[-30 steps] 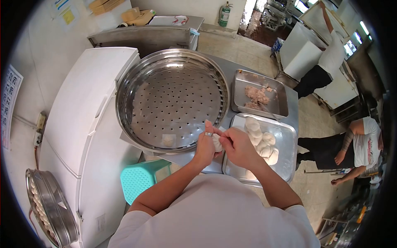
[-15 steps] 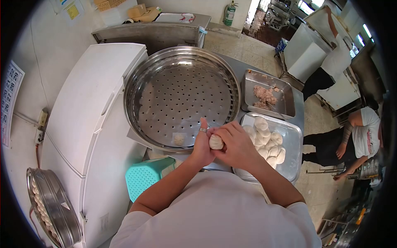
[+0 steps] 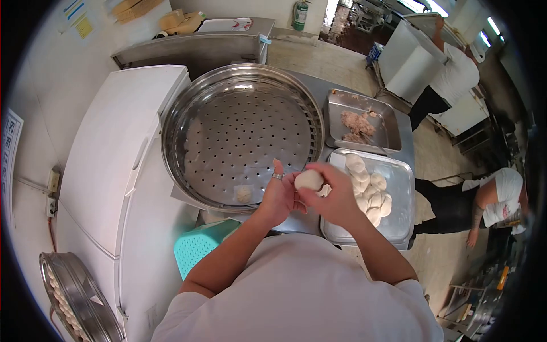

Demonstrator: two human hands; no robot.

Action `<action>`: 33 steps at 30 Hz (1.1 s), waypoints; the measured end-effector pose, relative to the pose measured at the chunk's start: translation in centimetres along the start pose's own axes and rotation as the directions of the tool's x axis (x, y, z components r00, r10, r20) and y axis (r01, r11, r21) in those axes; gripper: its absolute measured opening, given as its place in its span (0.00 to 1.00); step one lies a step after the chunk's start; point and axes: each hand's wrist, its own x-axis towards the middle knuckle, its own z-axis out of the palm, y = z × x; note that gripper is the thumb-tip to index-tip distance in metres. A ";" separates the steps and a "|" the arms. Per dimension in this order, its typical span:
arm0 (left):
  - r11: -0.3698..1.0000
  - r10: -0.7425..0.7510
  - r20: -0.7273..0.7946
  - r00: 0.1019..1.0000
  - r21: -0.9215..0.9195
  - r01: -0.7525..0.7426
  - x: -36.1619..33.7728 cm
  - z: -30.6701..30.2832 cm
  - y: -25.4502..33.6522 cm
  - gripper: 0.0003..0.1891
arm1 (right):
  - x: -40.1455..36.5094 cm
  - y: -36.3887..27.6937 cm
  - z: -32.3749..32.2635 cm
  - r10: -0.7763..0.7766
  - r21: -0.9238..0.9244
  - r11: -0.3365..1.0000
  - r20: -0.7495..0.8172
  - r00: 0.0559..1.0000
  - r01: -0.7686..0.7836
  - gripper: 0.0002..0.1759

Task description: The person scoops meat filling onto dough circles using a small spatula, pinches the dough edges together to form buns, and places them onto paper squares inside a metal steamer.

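In my right hand point(image 3: 336, 194) is a round, pale filled bun point(image 3: 309, 180), its smooth side facing me, gripped between thumb and fingers. My left hand point(image 3: 277, 198), with a ring on the thumb, lies palm up just left of the bun, thumb and fingers spread. Both hands are over the near right rim of a large perforated steamer pan point(image 3: 228, 142). Inside the pan, near its front edge, one small bun point(image 3: 244, 195) sits on a paper square. Right of my hands, flattened dough rounds point(image 3: 375, 199) lie overlapping in a shallow metal tray point(image 3: 401, 199).
A deeper metal pan point(image 3: 389, 122) behind the dough tray contains minced filling point(image 3: 358, 124). A white chest freezer point(image 3: 108, 165) borders the left side, with a teal perforated stool point(image 3: 199, 245) below. Stacked steamers point(image 3: 85, 296) hold buns at lower left. Two people work at right.
The bun was between both hands with its pleated top showing; now my right hand has it, turned smooth side up. My left hand has opened. A person at right has bent lower.
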 end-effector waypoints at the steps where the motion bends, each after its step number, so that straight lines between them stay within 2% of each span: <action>1: 1.000 -0.016 0.027 1.000 -0.002 0.016 0.1 0.0 -0.1 0.55 | 0.1 0.6 0.0 0.028 0.235 0.972 -0.060 0.998 -0.013 0.24; 4: 0.999 -0.046 0.107 0.993 -0.009 0.047 0.6 0.9 -0.5 0.56 | -0.1 0.3 -1.0 0.236 0.586 0.789 -0.010 0.972 -0.186 0.22; 9: 0.999 -0.025 0.147 0.989 -0.043 0.031 2.2 3.1 -2.0 0.52 | -0.9 0.9 -1.8 0.405 0.684 0.633 0.107 0.908 -0.362 0.20; 14: 0.974 0.002 0.111 0.994 0.224 -0.027 2.9 5.3 -3.8 0.45 | -1.8 2.9 -4.7 0.449 0.831 0.426 0.148 0.881 -0.357 0.20; 15: 0.957 0.016 0.095 0.995 0.287 -0.043 3.3 5.4 -4.2 0.45 | -2.0 3.2 -5.3 0.445 0.838 0.424 0.139 0.884 -0.345 0.21; 18: 0.965 0.049 0.073 0.996 0.253 -0.066 4.7 5.9 -5.1 0.40 | -3.0 3.9 -6.9 0.446 0.840 0.431 0.120 0.887 -0.330 0.21; 21: 0.885 0.183 -0.030 0.983 0.441 -0.151 5.4 7.2 -6.2 0.35 | -4.3 4.5 -7.6 0.467 0.824 0.459 0.095 0.879 -0.332 0.20; 24: 0.625 0.458 -0.056 0.887 0.730 -0.277 5.6 8.7 -8.1 0.28 | -5.1 5.3 -8.5 0.507 0.831 0.466 0.031 0.862 -0.304 0.20; 30: 0.497 0.481 -0.047 0.876 0.837 -0.228 5.7 11.2 -9.6 0.27 | -7.7 7.2 -10.6 0.576 0.787 0.506 -0.005 0.818 -0.352 0.21; 33: 0.363 0.466 0.001 0.885 0.912 -0.192 5.3 12.2 -10.2 0.27 | -8.8 8.0 -11.4 0.618 0.746 0.533 -0.023 0.786 -0.398 0.21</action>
